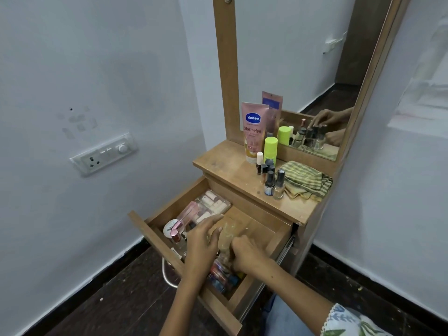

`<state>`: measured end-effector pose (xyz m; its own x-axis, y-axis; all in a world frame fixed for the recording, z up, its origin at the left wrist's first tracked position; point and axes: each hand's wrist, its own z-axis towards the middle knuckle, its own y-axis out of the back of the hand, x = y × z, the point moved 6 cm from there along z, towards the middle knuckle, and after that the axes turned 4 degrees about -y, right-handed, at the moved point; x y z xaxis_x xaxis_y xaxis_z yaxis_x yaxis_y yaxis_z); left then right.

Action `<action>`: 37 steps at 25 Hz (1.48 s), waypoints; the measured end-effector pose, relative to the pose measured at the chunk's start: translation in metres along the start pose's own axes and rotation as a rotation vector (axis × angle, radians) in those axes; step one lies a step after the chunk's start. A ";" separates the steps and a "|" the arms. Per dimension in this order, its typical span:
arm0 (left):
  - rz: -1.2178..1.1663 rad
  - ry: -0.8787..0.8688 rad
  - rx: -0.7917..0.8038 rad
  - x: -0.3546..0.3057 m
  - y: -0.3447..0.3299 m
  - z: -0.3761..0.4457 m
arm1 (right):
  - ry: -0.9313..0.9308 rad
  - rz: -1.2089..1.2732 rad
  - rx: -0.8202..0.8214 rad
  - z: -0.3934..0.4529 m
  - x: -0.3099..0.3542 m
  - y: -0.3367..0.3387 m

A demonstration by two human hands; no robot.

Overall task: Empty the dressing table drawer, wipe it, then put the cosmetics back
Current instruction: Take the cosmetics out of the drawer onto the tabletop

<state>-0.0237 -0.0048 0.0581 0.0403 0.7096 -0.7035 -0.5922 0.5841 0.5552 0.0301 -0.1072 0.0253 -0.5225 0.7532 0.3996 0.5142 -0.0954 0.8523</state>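
while the drawer (157, 236) stands pulled out from the dressing table (232, 166), the emptying looks only partly done: a pink lotion tube (253, 132), a green bottle (270, 149) and a small cluster of nail polish bottles (271, 180) already stand on the tabletop, close together, with a striped cloth (305, 180) lying crumpled just beside them, apparently unused so far. both hands are down inside the drawer. the left hand (203, 241) lies with fingers stretched out fairly flat over the middle of it, touching a clear crinkled plastic bag (228, 234) but not closed on anything i can make out. the right hand (247, 253) is curled in against the near end of that bag, and it seems to be gripping it, though what sits inside its fingers is hidden from me. plenty is left in there: a clear case of small pale items (213, 202) at the far left corner, a pink-capped bottle (186, 217), a round white jar (169, 227), and a heap of small colourful things (223, 277) at the near end. so i judge the emptying is under way, with the wiping and the putting back not yet begun
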 end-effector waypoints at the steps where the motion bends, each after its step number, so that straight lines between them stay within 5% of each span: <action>1: -0.004 0.011 -0.023 0.000 0.002 -0.001 | -0.015 0.057 -0.004 0.000 -0.002 0.001; 8: -0.059 0.071 -0.036 -0.001 0.005 -0.004 | 0.032 0.771 -0.297 0.003 -0.016 0.045; 13: -0.200 0.060 -0.033 -0.008 0.009 -0.006 | 0.142 1.109 -0.248 -0.005 -0.006 0.055; 17: -0.287 0.089 -0.163 -0.010 0.020 -0.007 | 0.166 1.100 -0.241 0.000 -0.007 0.054; 19: -0.262 0.117 -0.213 -0.007 0.024 -0.007 | 0.077 0.818 -0.271 0.003 -0.015 0.046; 22: -0.221 0.101 -0.225 -0.011 0.027 -0.006 | 0.024 0.263 -0.058 0.002 -0.011 0.012; 26: -0.219 0.083 -0.237 -0.012 0.026 -0.006 | 0.052 -0.081 0.023 -0.009 0.014 -0.015; 32: -0.194 0.074 -0.276 -0.011 0.027 -0.007 | -0.038 0.068 -0.045 -0.011 0.008 -0.004; 37: -0.187 0.092 -0.272 -0.010 0.026 -0.004 | -0.083 0.486 -0.174 -0.019 -0.030 0.027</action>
<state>-0.0429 0.0019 0.0777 0.1033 0.5541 -0.8260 -0.7747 0.5657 0.2825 0.0473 -0.1449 0.0429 -0.1929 0.6435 0.7408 0.5598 -0.5479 0.6217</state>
